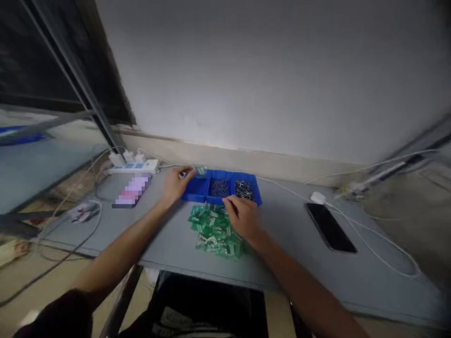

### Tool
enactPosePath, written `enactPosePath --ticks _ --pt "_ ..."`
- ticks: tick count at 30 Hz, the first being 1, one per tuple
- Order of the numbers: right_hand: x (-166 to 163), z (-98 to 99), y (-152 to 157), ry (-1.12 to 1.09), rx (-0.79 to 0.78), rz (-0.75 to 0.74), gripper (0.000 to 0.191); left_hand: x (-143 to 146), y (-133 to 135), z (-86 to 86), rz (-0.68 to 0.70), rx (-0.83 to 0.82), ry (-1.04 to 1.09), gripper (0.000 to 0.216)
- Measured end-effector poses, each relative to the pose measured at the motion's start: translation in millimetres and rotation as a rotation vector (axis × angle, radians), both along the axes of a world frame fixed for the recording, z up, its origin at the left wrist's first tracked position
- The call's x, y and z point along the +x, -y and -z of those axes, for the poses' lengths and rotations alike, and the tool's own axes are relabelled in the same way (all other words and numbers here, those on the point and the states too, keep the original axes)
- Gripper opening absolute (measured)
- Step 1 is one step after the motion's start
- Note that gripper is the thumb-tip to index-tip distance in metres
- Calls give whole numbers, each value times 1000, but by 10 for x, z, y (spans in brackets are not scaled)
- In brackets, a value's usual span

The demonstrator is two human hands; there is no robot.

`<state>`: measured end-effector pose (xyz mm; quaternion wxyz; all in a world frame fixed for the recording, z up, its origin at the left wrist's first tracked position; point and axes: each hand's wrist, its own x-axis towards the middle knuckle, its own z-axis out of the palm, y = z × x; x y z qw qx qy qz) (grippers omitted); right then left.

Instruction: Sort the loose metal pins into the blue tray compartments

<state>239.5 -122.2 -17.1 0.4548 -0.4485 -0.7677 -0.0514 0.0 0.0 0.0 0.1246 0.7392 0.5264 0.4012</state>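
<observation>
Two grips: left grip point(178, 184) pinches green piece point(200, 170) above blue bin point(195, 190); right grip point(239, 216) half-open on circuit boards point(211, 234).

Head-worn camera, looking forward and down (single view).

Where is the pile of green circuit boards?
In the head view, the green boards lie on the grey bench, just in front of the blue bin, beside the right hand.

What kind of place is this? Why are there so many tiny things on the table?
It looks like a small electronics workbench, probably. A pile of green circuit boards lies on a grey table, next to a blue parts bin holding small metal pieces, with a power strip behind.
</observation>
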Motion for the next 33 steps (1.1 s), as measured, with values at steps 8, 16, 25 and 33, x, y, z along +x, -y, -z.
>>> enactPosePath --ticks 8,16,25,33 --pt "13 -2 0 13 -14 18 34 -149 110 -4 -32 203 -50 28" --pt "-42 -31 28 373 -64 -250 28 126 485 -68 334 239 -105 29" --pt "-94 -52 63 520 -115 -347 41 63 391 -5 209 132 -533 46" --pt "-91 -31 48 494 -67 -371 13 70 375 26 239 52 -594 52"
